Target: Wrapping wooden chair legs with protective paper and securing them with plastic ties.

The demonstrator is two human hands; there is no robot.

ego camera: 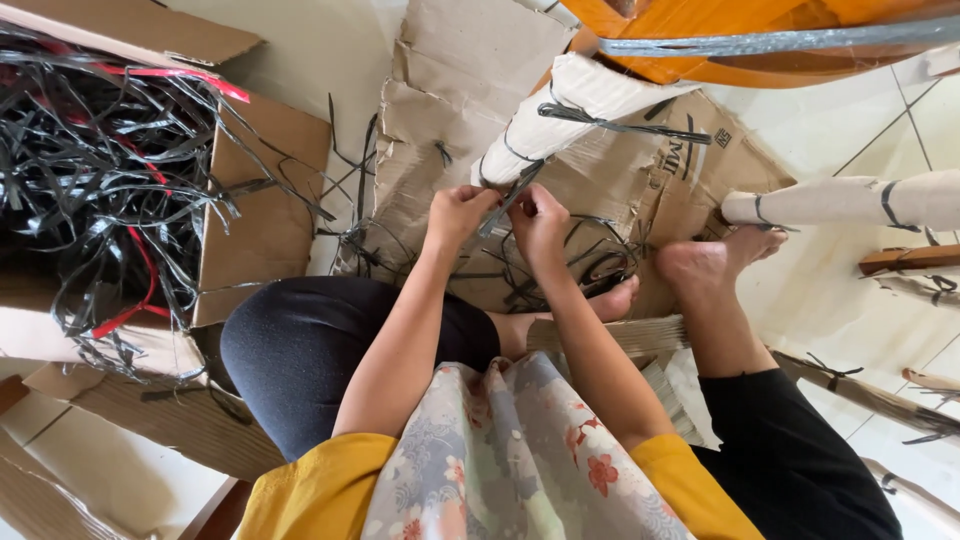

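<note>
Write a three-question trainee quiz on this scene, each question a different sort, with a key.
1. True or false: both hands touch the dark strap at the end of the paper-wrapped leg.
2. The cardboard box on the person's left holds: A) folded cloth B) tangled black and red straps C) bottles.
3. Fill in: the person sits on flattened ____.

Key: 1 true, the left hand and right hand both pinch it; 2 B; 3 cardboard.
</note>
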